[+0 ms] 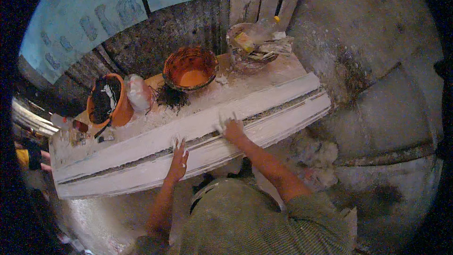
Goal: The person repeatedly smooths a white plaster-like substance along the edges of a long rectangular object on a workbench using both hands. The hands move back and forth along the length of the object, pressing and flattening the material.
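Observation:
Two long white plaster-like strips (278, 95) lie side by side on the table, with a dark, rough gap between them. My left hand (178, 161) is at the near strip's front edge. Its fingers point away from me, stretched out, and white paste coats their tips. Further right, my right hand (232, 130) reaches over the gap toward the far strip. Those fingers are whitened, spread and slightly blurred. I see nothing held in either hand. Whether the right fingertips press on the surface is hard to make out.
Behind the strips, the dusty table (155, 123) bears an orange pot (123, 106) with dark contents, a whitish plastic bag (138, 93), an orange basin (192, 73), dark fibres (172, 98) and a cluttered bucket (238, 56). Part of a person (34, 158) shows at far left.

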`<state>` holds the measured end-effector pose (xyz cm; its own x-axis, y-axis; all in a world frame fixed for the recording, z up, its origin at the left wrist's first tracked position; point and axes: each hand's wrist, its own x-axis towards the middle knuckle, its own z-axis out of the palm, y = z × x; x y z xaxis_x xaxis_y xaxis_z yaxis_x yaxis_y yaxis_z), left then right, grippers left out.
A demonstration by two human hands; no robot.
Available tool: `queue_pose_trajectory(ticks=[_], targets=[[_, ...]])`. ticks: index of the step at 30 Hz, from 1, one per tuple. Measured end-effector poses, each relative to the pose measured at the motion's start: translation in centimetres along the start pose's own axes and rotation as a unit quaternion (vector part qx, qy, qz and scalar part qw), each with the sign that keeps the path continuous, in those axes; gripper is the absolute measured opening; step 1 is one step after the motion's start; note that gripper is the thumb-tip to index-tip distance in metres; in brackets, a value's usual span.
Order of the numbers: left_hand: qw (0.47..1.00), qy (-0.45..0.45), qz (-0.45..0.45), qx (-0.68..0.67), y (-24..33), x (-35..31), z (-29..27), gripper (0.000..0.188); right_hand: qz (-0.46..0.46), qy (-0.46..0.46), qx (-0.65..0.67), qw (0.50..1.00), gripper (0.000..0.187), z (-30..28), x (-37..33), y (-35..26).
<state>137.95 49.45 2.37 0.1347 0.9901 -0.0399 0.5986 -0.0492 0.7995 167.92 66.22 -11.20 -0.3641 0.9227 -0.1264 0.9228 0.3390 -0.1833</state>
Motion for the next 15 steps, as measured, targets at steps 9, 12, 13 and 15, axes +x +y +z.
queue_pose_trajectory(ticks=[9,12,13,15], targets=[[0.996,-0.053,0.025,0.060,1.4,2.7,2.9,0.061,0.268,0.017,0.032,0.963,0.058,-7.5,-2.0,14.7],[0.996,-0.086,0.036,-0.007,1.9,3.2,5.4,0.064,0.334,0.015,0.043,0.941,0.056,-6.3,-5.8,16.5],[0.994,-0.107,0.008,-0.033,2.2,3.8,6.2,0.066,0.362,0.001,0.038,0.931,0.056,-5.8,-6.6,17.1],[0.990,-0.136,0.030,0.037,3.2,5.4,7.4,0.067,0.287,-0.045,0.023,0.957,0.057,-4.3,-7.6,18.6]])
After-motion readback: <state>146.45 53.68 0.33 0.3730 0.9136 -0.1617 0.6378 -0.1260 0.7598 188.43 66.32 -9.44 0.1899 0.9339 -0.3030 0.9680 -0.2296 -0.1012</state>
